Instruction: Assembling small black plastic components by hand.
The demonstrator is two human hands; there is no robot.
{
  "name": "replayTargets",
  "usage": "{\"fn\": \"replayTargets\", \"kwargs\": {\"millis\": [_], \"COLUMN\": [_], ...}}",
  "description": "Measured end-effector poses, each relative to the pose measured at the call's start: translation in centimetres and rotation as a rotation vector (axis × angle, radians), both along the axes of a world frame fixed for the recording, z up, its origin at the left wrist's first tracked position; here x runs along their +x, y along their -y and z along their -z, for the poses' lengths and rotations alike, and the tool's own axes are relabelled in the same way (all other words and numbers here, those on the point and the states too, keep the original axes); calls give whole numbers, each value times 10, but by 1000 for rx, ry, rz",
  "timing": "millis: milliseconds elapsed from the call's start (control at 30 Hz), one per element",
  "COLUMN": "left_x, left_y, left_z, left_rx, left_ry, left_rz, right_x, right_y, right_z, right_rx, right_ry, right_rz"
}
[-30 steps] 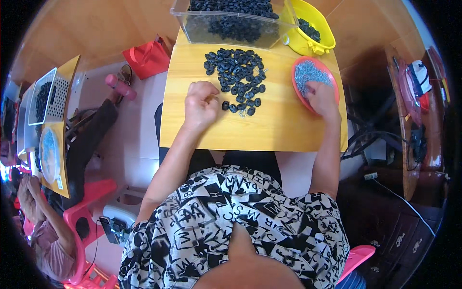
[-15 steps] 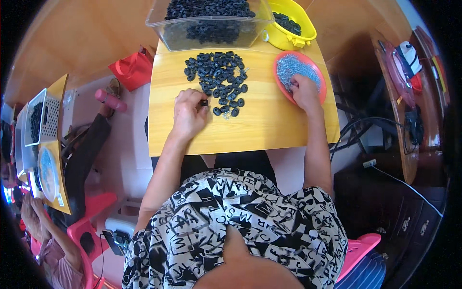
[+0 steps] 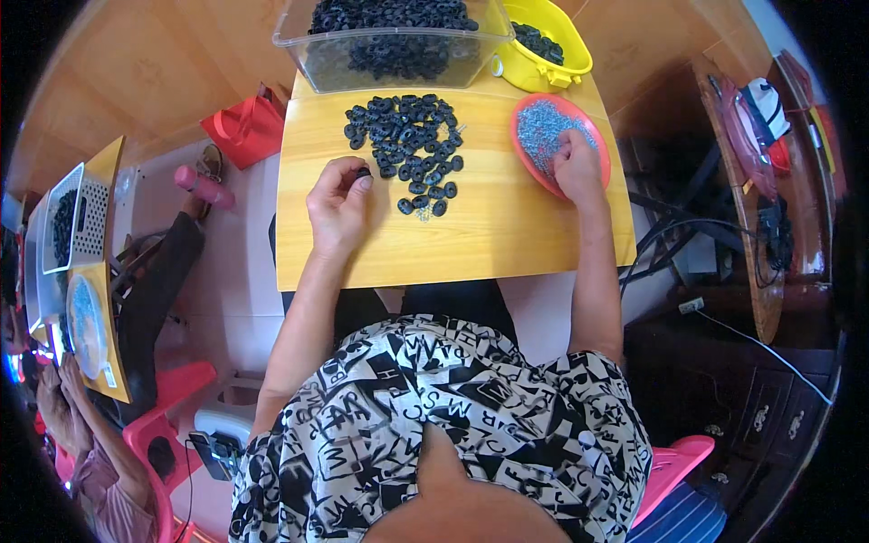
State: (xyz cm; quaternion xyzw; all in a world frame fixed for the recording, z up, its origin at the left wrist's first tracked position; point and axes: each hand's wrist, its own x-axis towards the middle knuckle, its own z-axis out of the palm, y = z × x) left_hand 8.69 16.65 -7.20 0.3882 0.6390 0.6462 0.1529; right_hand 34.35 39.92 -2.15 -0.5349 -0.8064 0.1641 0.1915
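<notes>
Between the thumb and forefinger of my left hand (image 3: 339, 206) is a small black oval part (image 3: 363, 172), pinched just left of a pile. That pile of black oval parts (image 3: 412, 140) spreads over the middle of the yellow wooden table (image 3: 489, 240). A few tiny silvery pieces (image 3: 423, 214) lie at its near end. My right hand (image 3: 579, 167) reaches over the red oval plate (image 3: 534, 167), fingers pressed together in the heap of small silvery pieces (image 3: 546, 127). Whatever those fingertips hold is too small to make out.
At the table's back stands a clear plastic bin (image 3: 398, 77) of black parts, beside a yellow basket (image 3: 570, 68) holding more. On the left are a red bag (image 3: 244, 131), a pink bottle (image 3: 204, 186) and another person's hands (image 3: 63, 376) at a second table. A dark drawer cabinet (image 3: 724, 380) stands right.
My left hand has turned and shifted a little left and away from me, still pinching the black part. The right hand has moved slightly, staying at the plate.
</notes>
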Motion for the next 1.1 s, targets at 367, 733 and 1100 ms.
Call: {"fn": "replayTargets", "kwargs": {"millis": [367,733,1100], "left_x": [-1,-2,-4], "left_y": [-2,-3,-2], "left_z": [-3,-9,-8], "left_rx": [24,26,45], "left_ry": [377,409,477], "left_rz": [33,52,60], "right_x": [8,7,6], "right_y": [-4,3,-5], "right_z": [1,-9,9], "right_rx": [42,82,216], "right_ry": [-66,82,99], "right_rz": [-134,-112,-378]}}
